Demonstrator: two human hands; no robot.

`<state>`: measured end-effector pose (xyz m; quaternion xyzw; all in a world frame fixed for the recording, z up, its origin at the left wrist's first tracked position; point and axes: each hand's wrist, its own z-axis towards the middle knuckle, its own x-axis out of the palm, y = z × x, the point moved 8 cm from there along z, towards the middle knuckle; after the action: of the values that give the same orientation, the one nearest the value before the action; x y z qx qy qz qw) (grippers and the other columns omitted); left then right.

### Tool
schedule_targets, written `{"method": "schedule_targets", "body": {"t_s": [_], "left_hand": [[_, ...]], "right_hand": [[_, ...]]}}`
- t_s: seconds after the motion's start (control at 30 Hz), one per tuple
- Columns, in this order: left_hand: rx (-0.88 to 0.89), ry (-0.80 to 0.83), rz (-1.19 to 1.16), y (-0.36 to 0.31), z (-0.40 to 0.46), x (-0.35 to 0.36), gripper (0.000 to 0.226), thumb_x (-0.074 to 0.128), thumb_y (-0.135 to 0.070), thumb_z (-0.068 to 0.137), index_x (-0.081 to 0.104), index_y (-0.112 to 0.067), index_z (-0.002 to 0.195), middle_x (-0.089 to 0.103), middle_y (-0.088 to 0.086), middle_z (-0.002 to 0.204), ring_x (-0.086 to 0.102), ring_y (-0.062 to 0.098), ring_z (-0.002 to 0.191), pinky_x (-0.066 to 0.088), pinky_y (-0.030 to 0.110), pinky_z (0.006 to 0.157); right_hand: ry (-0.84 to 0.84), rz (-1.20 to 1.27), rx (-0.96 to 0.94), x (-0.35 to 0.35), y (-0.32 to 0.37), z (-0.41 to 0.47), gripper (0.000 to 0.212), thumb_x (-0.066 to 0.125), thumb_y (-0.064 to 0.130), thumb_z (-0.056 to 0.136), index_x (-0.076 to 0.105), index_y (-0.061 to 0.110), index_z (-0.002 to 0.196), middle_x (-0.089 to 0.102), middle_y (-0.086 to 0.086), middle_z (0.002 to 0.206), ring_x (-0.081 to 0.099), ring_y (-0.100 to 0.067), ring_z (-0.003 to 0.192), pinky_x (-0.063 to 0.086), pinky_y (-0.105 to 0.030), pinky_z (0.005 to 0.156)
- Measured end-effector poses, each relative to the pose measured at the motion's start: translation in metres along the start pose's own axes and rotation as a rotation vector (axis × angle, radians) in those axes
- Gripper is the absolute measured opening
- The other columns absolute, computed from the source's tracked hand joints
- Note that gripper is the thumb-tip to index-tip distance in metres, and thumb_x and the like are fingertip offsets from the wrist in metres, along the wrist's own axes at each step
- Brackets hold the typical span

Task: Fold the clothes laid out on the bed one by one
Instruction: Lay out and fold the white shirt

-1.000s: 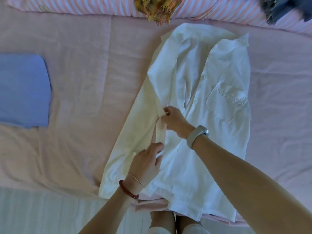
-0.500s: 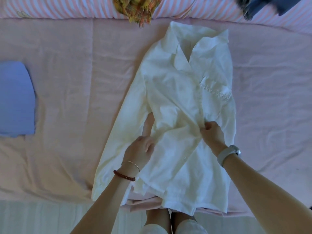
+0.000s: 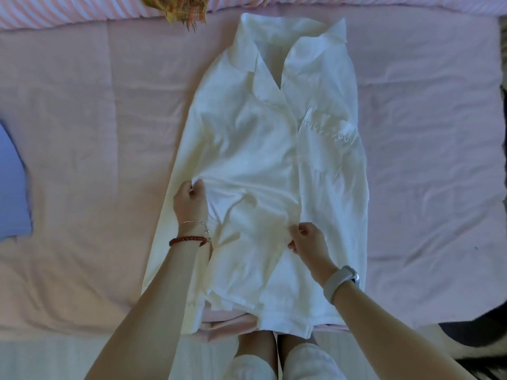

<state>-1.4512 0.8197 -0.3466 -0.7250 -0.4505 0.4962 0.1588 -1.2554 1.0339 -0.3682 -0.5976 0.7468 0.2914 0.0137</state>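
Shirt (image 3: 277,149) fabric is pinched by both hands: the left hand (image 3: 189,204) grips a bunched fold near the side seam, the right hand (image 3: 308,242) the front placket edge, so the panel can be drawn flat. It is laid collar-away on the pink bed (image 3: 82,133), hem overhanging the near edge.

The shirt (image 3: 274,149) lies lengthwise on the bed (image 3: 82,119), collar at the far side and hem hanging over the near edge. The left hand (image 3: 189,202) grips the shirt at its left edge and the right hand (image 3: 308,239) pinches its front nearer the hem. A folded garment (image 3: 12,185) lies on the bed well left of the shirt, a plaid cloth (image 3: 179,6) beyond the collar to its left.
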Motion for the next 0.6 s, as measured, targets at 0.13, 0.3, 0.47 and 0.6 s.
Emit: {"method": "schedule_targets", "body": {"t_s": [0.13, 0.3, 0.47, 0.6], "left_hand": [[-0.108, 0.1, -0.079, 0.025, 0.008, -0.033, 0.027, 0.054, -0.03, 0.091, 0.044, -0.019, 0.069, 0.043, -0.001, 0.067, 0.042, 0.016, 0.064, 0.042, 0.029, 0.066], [-0.255, 0.477, 0.096, 0.08, -0.049, -0.008, 0.015, 0.064, -0.028, 0.086, 0.062, -0.014, 0.089, 0.061, 0.004, 0.082, 0.057, 0.02, 0.071, 0.048, 0.029, 0.063], [-0.299, 0.381, -0.231, 0.097, -0.065, -0.029, 0.023, 0.053, -0.02, 0.094, 0.048, -0.01, 0.074, 0.044, 0.013, 0.076, 0.04, 0.023, 0.07, 0.031, 0.037, 0.064], [-0.1, 0.199, -0.097, 0.089, -0.052, -0.083, 0.031, 0.053, -0.024, 0.093, 0.043, -0.013, 0.066, 0.034, 0.003, 0.062, 0.032, 0.015, 0.058, 0.026, 0.027, 0.053]], "right_hand": [[0.093, -0.019, 0.009, 0.031, -0.024, -0.022, 0.006, 0.056, 0.021, 0.088, 0.056, 0.016, 0.088, 0.062, 0.003, 0.069, 0.058, -0.008, 0.059, 0.041, -0.013, 0.048], [0.167, -0.155, 0.017, 0.069, -0.04, -0.044, 0.024, 0.055, 0.037, 0.088, 0.044, 0.016, 0.094, 0.054, 0.003, 0.081, 0.053, -0.013, 0.069, 0.036, -0.022, 0.051], [-0.021, 0.158, -0.043, 0.062, -0.038, -0.059, 0.028, 0.034, 0.016, 0.097, 0.034, 0.013, 0.069, 0.036, 0.0, 0.063, 0.032, -0.014, 0.055, 0.029, -0.026, 0.054], [-0.11, 0.102, -0.206, 0.053, -0.045, -0.083, 0.034, 0.033, 0.013, 0.097, 0.026, 0.016, 0.064, 0.029, 0.003, 0.056, 0.025, -0.013, 0.052, 0.023, -0.026, 0.049]]}}
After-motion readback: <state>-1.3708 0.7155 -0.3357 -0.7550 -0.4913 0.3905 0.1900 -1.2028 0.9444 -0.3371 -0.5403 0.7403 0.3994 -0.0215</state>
